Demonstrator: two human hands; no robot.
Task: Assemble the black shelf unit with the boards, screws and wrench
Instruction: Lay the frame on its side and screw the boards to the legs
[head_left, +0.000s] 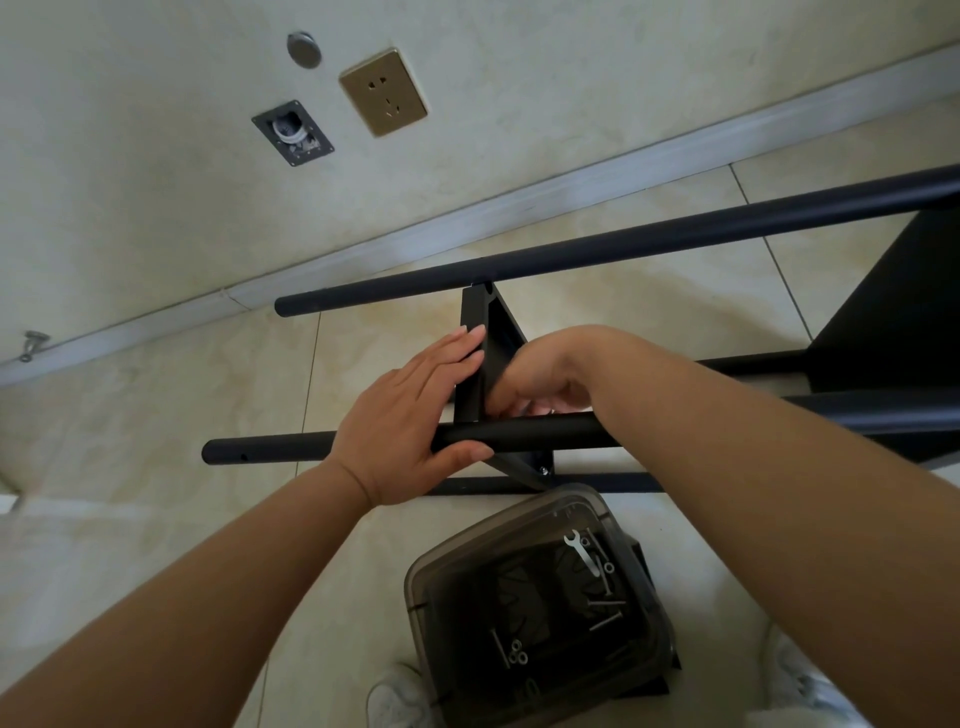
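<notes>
The black shelf unit lies on its side on the tiled floor. Its far tube (623, 244) and near tube (270, 451) run left to right, with a small black board (501, 332) set edge-up between them. My left hand (410, 415) presses flat against that board's left face, its thumb under the near tube. My right hand (550, 369) is curled at the board's right side, just behind the near tube; what its fingers hold is hidden. A silver wrench (582, 551) and loose screws (605, 621) lie in a smoky plastic box (452, 571).
A larger black board (893, 312) of the unit stands at the right. The wall with a brass outlet (383, 92) and a skirting board runs behind the far tube. My white shoe (400, 696) is beside the box at the bottom edge.
</notes>
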